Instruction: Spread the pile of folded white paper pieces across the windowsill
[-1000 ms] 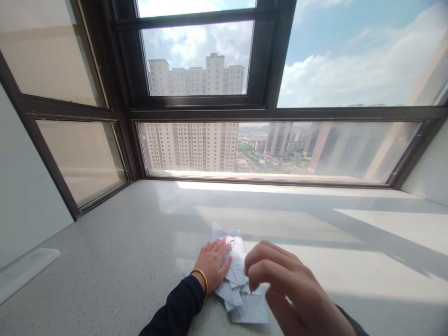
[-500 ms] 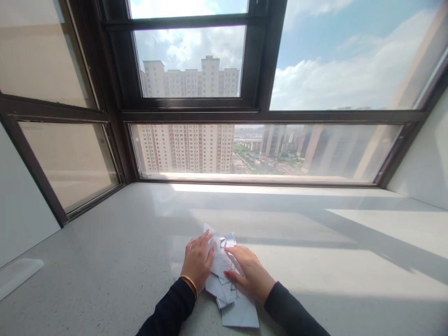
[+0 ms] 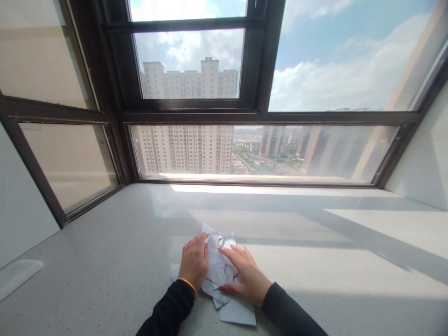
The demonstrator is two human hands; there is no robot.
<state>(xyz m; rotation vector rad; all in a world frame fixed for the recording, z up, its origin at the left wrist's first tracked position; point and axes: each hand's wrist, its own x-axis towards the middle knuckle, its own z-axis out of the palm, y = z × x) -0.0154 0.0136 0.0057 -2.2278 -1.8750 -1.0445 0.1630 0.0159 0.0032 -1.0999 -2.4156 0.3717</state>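
Note:
A loose heap of folded and overlapping white paper pieces point(image 3: 217, 273) lies on the pale sill in front of me; a few dark marks show on some of them. My left hand point(image 3: 193, 261), with a gold bangle at its wrist, rests along the heap's left side, fingers stretched forward against the paper. From the right, my right hand point(image 3: 249, 277) reaches over the heap, its thumb spread from the fingers and the tips touching the paper. Both hands are open. The paper beneath my right palm is hidden.
The speckled stone sill point(image 3: 315, 261) stretches to both sides, crossed by sunlight and shadow. A translucent white flat object point(image 3: 21, 275) lies at the far left. Dark window frames point(image 3: 259, 185) and glass panes stand behind, with tall buildings outside.
Both hands have shifted slightly to the left over the heap. The paper pieces have been pushed about, and more of them are bunched up between the hands.

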